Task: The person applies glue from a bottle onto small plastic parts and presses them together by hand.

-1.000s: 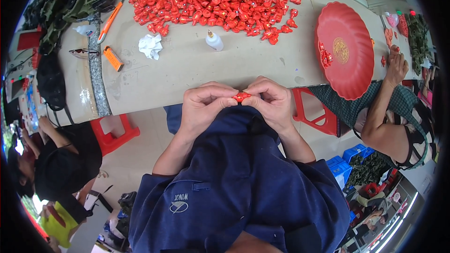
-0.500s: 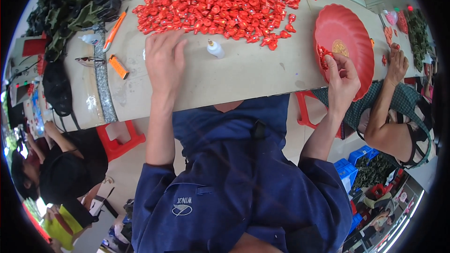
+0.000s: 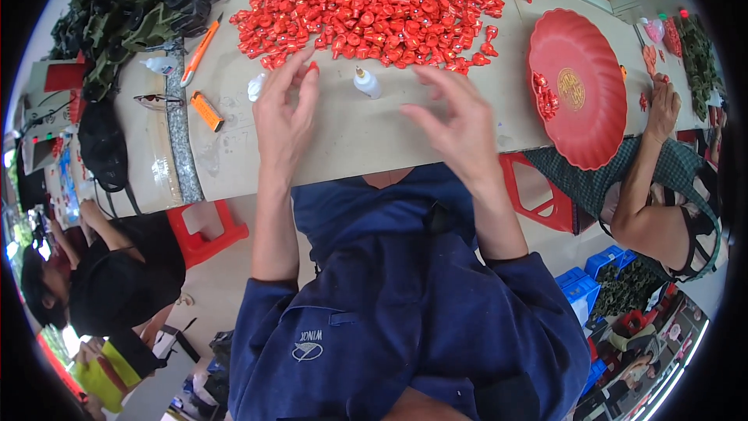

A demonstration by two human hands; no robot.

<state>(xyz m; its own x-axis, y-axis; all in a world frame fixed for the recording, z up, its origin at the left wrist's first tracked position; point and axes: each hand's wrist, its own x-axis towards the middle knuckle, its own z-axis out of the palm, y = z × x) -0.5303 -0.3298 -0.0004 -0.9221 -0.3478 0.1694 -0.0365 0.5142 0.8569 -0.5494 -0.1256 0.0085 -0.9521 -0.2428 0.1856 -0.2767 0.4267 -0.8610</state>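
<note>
A large heap of small shiny red pieces (image 3: 374,12) covers the far middle of the table. At its near left edge my left hand (image 3: 285,113) has its fingers bent together, with a small red piece (image 3: 313,68) showing at the fingertips. My right hand (image 3: 460,121) hovers over the near part of the table, thumb and fingers apart, holding nothing. Between my hands stands a small white bottle (image 3: 367,84) with a narrow tip. To the right, a red scalloped plate (image 3: 596,121) carries a small cluster of red pieces (image 3: 545,97) at its left side.
A white cap-like object (image 3: 255,87) sits beside my left hand. Further left lie an orange cutter knife (image 3: 200,53), an orange box (image 3: 206,111), glasses (image 3: 158,100) and another white bottle (image 3: 160,65). A co-worker's hand (image 3: 662,109) rests right of the plate.
My right hand has left the plate and moved left, its fingers now apart; the red cluster it held lies on the plate. A red piece now shows at my left fingertips.
</note>
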